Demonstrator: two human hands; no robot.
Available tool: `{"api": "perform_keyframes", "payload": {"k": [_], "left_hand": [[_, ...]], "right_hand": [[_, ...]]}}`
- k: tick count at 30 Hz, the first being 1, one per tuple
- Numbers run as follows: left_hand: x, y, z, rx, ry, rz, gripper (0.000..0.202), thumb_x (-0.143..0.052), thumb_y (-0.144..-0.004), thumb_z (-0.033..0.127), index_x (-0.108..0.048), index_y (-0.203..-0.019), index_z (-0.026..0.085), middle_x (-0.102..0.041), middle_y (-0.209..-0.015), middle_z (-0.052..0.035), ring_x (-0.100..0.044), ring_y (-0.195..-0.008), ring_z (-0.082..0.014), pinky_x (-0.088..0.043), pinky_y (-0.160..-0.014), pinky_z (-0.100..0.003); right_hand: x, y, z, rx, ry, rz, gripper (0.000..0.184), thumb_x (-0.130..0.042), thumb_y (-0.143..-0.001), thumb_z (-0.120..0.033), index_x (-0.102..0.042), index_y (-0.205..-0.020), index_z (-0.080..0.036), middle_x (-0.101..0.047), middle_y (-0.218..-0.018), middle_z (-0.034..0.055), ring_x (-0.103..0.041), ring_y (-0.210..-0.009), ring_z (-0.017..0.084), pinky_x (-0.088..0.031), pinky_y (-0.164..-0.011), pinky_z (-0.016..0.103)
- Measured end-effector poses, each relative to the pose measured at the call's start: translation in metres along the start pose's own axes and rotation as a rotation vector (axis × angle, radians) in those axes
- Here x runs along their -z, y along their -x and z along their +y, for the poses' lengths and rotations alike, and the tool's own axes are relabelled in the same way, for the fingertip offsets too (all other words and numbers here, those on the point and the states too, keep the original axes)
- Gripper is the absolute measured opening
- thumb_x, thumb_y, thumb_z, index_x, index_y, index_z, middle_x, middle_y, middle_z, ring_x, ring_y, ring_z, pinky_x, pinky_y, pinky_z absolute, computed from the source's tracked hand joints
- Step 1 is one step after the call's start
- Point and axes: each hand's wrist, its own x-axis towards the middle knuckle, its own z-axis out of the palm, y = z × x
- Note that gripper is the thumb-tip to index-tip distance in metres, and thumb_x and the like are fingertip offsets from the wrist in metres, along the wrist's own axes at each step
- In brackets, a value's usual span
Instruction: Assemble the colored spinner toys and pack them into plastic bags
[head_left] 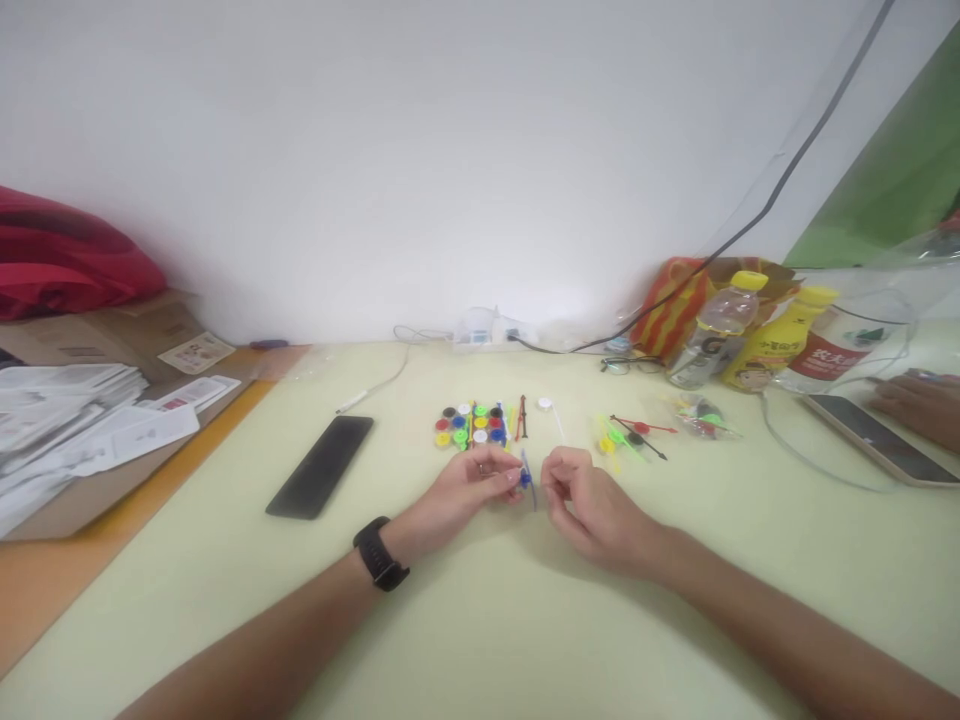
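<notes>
My left hand [469, 492], with a black watch on its wrist, pinches a small blue plastic arrow spinner [526, 479] between thumb and fingers. The spinner's thin arrow stands nearly upright. Close to its right side is my right hand [592, 505], its fingers curled together; whatever they may hold is hidden. Just beyond my left hand, several round coloured discs [481, 423] lie in rows, with thin coloured arrows [523, 417] beside them. A white disc [544, 404] with a white arrow [558, 422] lies past my right hand. Loose coloured spinner parts [626, 436] are scattered farther right.
A black phone [320, 468] lies at left, near paper stacks [67, 410] on cardboard. At right are a clear bag of parts [703, 416], glasses [631, 365], bottles [718, 330], a second phone [881, 440] and another person's hand [919, 405]. A power strip [487, 328] stands against the wall.
</notes>
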Motion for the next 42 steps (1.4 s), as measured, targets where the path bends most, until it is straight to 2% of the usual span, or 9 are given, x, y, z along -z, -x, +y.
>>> {"api": "perform_keyframes", "payload": {"k": [2, 7, 15, 27, 30, 34, 40, 41, 42], "left_hand": [[0.0, 0.0, 0.0, -0.009, -0.025, -0.014, 0.028, -0.081, -0.089, 0.037, -0.071, -0.103, 0.015, -0.068, -0.089, -0.0049, -0.063, -0.082, -0.0161, -0.048, -0.081, -0.03], [-0.002, 0.0, 0.001, -0.002, -0.075, -0.027, 0.026, -0.079, -0.09, 0.037, -0.071, -0.103, 0.015, -0.07, -0.089, -0.0058, -0.064, -0.083, -0.0164, -0.049, -0.082, -0.031], [-0.003, 0.001, 0.002, -0.001, -0.109, -0.044, 0.025, -0.078, -0.091, 0.036, -0.071, -0.102, 0.015, -0.071, -0.096, -0.0074, -0.064, -0.082, -0.0154, -0.05, -0.082, -0.03], [-0.003, 0.001, 0.003, 0.0, -0.11, -0.052, 0.026, -0.079, -0.09, 0.038, -0.071, -0.1, 0.014, -0.071, -0.095, -0.0078, -0.065, -0.083, -0.0165, -0.051, -0.08, -0.031], [-0.002, 0.001, 0.001, -0.003, -0.101, -0.042, 0.027, -0.079, -0.09, 0.038, -0.071, -0.102, 0.015, -0.07, -0.092, -0.0068, -0.065, -0.083, -0.0166, -0.051, -0.081, -0.031], [-0.001, 0.0, -0.002, -0.019, -0.07, -0.018, 0.027, -0.081, -0.088, 0.037, -0.072, -0.102, 0.015, -0.069, -0.089, -0.005, -0.065, -0.082, -0.0164, -0.051, -0.08, -0.03], [-0.001, 0.0, -0.003, -0.024, -0.054, -0.017, 0.026, -0.081, -0.089, 0.036, -0.072, -0.103, 0.015, -0.069, -0.089, -0.0052, -0.066, -0.082, -0.0163, -0.051, -0.078, -0.029], [0.0, 0.0, -0.004, -0.026, -0.051, -0.016, 0.026, -0.08, -0.089, 0.035, -0.072, -0.103, 0.015, -0.069, -0.09, -0.0054, -0.066, -0.082, -0.0163, -0.051, -0.078, -0.029], [0.0, 0.0, -0.004, -0.027, -0.048, -0.016, 0.026, -0.08, -0.089, 0.035, -0.072, -0.103, 0.015, -0.069, -0.09, -0.0054, -0.066, -0.083, -0.0163, -0.051, -0.078, -0.029]], "right_hand": [[0.0, -0.001, -0.004, -0.023, 0.086, -0.029, 0.012, -0.042, -0.095, -0.012, -0.035, -0.094, -0.023, -0.045, -0.077, -0.0034, -0.04, -0.059, 0.012, -0.031, -0.058, 0.027], [0.004, -0.005, -0.014, -0.051, 0.158, -0.043, 0.014, -0.039, -0.097, -0.014, -0.038, -0.086, -0.022, -0.041, -0.067, -0.0056, -0.035, -0.053, 0.011, -0.028, -0.054, 0.025], [0.004, -0.005, -0.013, -0.03, 0.164, -0.049, 0.012, -0.038, -0.099, -0.016, -0.043, -0.09, -0.022, -0.043, -0.065, -0.0061, -0.037, -0.052, 0.011, -0.029, -0.054, 0.024], [0.002, -0.004, -0.013, -0.003, 0.173, -0.088, 0.012, -0.036, -0.101, -0.016, -0.044, -0.095, -0.022, -0.046, -0.067, -0.0056, -0.037, -0.053, 0.012, -0.028, -0.055, 0.025], [0.001, -0.003, -0.005, 0.034, 0.156, -0.018, 0.014, -0.039, -0.097, -0.014, -0.043, -0.109, -0.021, -0.05, -0.072, -0.0048, -0.041, -0.055, 0.013, -0.029, -0.057, 0.026], [0.003, -0.001, 0.007, 0.042, 0.081, 0.12, 0.048, -0.044, -0.096, -0.014, -0.028, -0.141, -0.021, -0.052, -0.08, -0.0033, -0.051, -0.063, 0.015, -0.037, -0.063, 0.028], [0.003, -0.003, 0.009, -0.006, -0.023, 0.142, 0.064, -0.045, -0.102, -0.024, -0.01, -0.156, -0.02, -0.051, -0.082, -0.003, -0.049, -0.066, 0.015, -0.04, -0.066, 0.029], [0.004, -0.003, 0.008, -0.009, -0.041, 0.145, 0.062, -0.045, -0.103, -0.026, -0.013, -0.155, -0.019, -0.052, -0.083, -0.0023, -0.049, -0.066, 0.015, -0.041, -0.067, 0.029], [0.004, -0.003, 0.006, -0.018, -0.057, 0.135, 0.053, -0.045, -0.103, -0.028, -0.023, -0.151, -0.019, -0.053, -0.084, -0.0015, -0.049, -0.068, 0.015, -0.041, -0.068, 0.029]]}}
